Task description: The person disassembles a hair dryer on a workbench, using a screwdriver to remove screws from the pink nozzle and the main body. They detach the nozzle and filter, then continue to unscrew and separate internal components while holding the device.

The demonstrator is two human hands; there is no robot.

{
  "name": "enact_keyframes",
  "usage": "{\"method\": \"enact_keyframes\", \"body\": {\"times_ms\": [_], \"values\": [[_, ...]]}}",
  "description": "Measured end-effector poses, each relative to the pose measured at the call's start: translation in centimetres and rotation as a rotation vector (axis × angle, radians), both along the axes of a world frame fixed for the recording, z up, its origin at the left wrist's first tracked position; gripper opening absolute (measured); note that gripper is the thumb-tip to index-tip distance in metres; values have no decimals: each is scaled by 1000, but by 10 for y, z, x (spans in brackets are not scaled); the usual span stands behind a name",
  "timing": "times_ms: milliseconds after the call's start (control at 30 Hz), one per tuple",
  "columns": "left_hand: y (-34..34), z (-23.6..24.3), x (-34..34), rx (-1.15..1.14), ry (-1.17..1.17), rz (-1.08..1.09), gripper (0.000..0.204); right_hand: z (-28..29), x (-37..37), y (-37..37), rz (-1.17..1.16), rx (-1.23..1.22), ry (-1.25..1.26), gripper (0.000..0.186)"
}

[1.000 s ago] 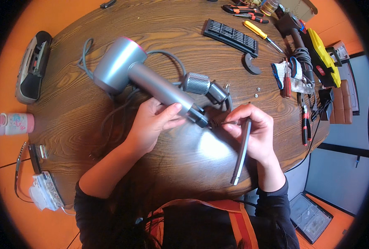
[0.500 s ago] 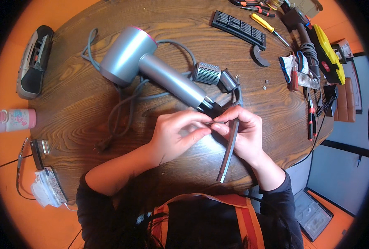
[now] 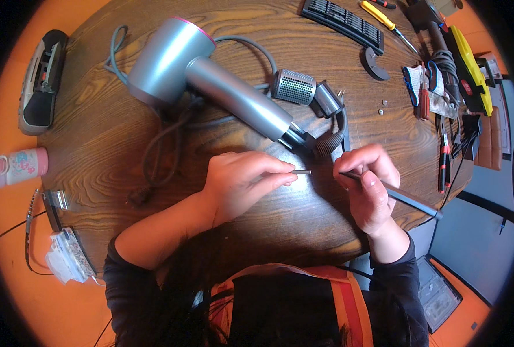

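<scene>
My left hand (image 3: 242, 179) pinches a small, thin metal screwdriver bit (image 3: 303, 172) between thumb and fingertips, its free end pointing right. My right hand (image 3: 370, 188) is closed around a slim grey screwdriver (image 3: 410, 201). Its dark tip points left toward the bit, with a gap between, and its handle slants out to the lower right. Beyond both hands lies a silver-grey hair dryer (image 3: 228, 95), its handle end open with dark inner parts (image 3: 294, 136) showing. Beside that end are a perforated filter sleeve (image 3: 294, 87) and a ribbed cable strain relief (image 3: 329, 143).
A black bit case (image 3: 344, 26), a yellow screwdriver (image 3: 378, 14) and a curved dark piece (image 3: 374, 65) lie far right. Two small screws (image 3: 382, 107) sit nearer. Red-handled pliers (image 3: 444, 162) are at the right edge. A pink cup (image 3: 20, 166) stands left.
My hands have drawn apart, the right one moving right. The screwdriver has swung from pointing toward me to slanting right, and the bit now shows separately in my left hand.
</scene>
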State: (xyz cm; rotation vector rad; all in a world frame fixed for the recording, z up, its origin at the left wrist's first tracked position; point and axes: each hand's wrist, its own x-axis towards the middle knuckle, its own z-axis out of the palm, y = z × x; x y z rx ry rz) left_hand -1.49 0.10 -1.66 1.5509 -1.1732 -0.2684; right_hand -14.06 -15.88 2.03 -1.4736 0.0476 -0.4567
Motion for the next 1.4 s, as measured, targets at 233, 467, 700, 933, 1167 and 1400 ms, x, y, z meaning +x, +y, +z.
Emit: {"method": "enact_keyframes", "body": {"times_ms": [233, 467, 700, 933, 1167, 1400], "values": [[1, 3, 3, -43, -140, -36, 16, -4, -2, 10, 5, 170, 135, 21], [3, 5, 2, -27, -141, -33, 18, -4, 0, 8, 23, 113, 131, 21], [2, 6, 2, -51, -238, -57, 19, -2, -1, 6, -6, 295, 204, 23], [3, 8, 2, -36, -286, -48, 18, -2, -2, 2, -41, 130, 285, 20], [3, 5, 3, -55, -260, -38, 19, -5, 0, 3, -21, 39, 259, 23], [6, 4, 3, -91, -408, -49, 23, -6, -4, 8, -46, 219, 392, 20]]}}
